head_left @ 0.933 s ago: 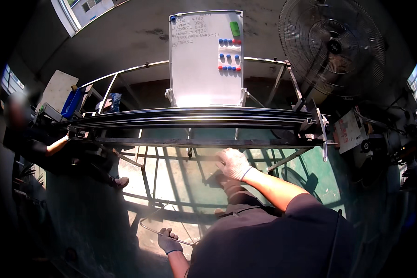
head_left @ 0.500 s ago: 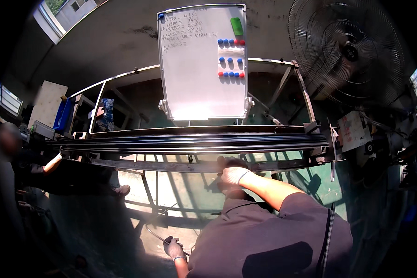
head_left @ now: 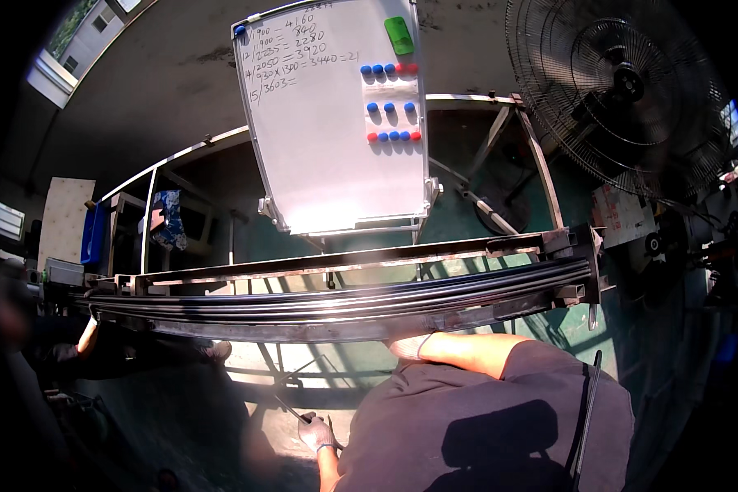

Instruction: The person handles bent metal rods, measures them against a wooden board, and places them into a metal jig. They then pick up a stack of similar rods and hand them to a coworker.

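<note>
Low on the left, my left hand, in a grey work glove, is closed around a thin dark metal rod. My right hand, gloved too, is at the front beam of a long metal rack. Its fingers are hidden at the beam, so whether they grip anything does not show. Just behind that beam lies a bundle of long dark metal bars, running across the rack from left to right. At its left end, a co-worker's gloved hand is against the bars.
A whiteboard with coloured magnets stands behind the rack. A large fan is at the back right. At far left are a blue bin and a pale board. The co-worker's shoe is on the floor.
The view has tilted and shifted, so the rack and bars appear lower. My right hand is now partly hidden at the front beam. My left hand still holds the rod, now turned differently.
</note>
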Available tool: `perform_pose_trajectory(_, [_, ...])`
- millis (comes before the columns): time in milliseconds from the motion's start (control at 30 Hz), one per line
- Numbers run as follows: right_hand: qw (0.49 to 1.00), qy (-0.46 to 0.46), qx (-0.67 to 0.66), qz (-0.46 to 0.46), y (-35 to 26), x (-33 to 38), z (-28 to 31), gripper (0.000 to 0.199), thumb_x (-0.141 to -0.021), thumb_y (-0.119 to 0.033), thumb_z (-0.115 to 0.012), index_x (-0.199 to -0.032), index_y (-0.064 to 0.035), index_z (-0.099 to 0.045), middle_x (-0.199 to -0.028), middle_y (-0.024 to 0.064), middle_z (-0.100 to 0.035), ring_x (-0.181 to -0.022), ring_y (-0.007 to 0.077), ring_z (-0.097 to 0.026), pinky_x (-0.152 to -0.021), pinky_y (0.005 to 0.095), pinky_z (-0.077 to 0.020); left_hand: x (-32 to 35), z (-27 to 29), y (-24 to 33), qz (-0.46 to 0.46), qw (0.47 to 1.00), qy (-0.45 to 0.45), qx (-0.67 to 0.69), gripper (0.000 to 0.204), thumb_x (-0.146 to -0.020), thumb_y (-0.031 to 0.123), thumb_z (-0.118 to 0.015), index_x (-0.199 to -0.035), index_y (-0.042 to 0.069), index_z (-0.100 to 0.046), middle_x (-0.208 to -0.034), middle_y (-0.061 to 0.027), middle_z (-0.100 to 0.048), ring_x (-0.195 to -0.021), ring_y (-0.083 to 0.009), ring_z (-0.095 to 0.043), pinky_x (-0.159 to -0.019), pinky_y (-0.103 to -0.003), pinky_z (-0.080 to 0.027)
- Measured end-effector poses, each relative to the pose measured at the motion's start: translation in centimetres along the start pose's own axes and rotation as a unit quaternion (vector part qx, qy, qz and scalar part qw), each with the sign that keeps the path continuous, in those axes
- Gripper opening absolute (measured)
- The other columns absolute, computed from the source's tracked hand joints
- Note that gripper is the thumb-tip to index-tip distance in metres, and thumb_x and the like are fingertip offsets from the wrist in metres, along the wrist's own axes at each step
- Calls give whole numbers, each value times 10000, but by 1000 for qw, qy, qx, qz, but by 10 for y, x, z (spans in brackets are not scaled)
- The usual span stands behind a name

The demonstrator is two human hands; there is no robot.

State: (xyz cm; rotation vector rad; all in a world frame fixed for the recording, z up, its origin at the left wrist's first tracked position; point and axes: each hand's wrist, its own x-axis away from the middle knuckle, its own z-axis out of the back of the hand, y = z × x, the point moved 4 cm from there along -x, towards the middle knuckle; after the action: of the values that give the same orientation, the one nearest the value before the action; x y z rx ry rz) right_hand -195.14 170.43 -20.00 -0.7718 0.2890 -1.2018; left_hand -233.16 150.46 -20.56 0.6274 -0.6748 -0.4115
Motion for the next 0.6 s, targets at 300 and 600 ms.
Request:
perform_pose_trajectory(300, [982, -121, 73, 128, 27, 12, -60, 237, -904, -164, -645, -834, -13, -814, -799, 201, -744, -711, 375, -716, -679, 497, -569, 17, -11, 4, 105, 988, -57, 98, 182, -884, -99, -539, -1008, 14, -611, -660, -67, -549, -477, -164, -528, -424, -311, -417])
perform_pose_trajectory(600, [954, -182, 112, 210, 15, 10, -54, 229, -917, -166, -655, -831, -16, -805, -797, 191, -756, -739, 364, -742, -698, 478, -584, 35, 6, 9, 89, 982, -127, 110, 151, -851, -108, -532, -916, -23, -640, -648, -71, -570, -507, -172, -579, -467, -337, -467])
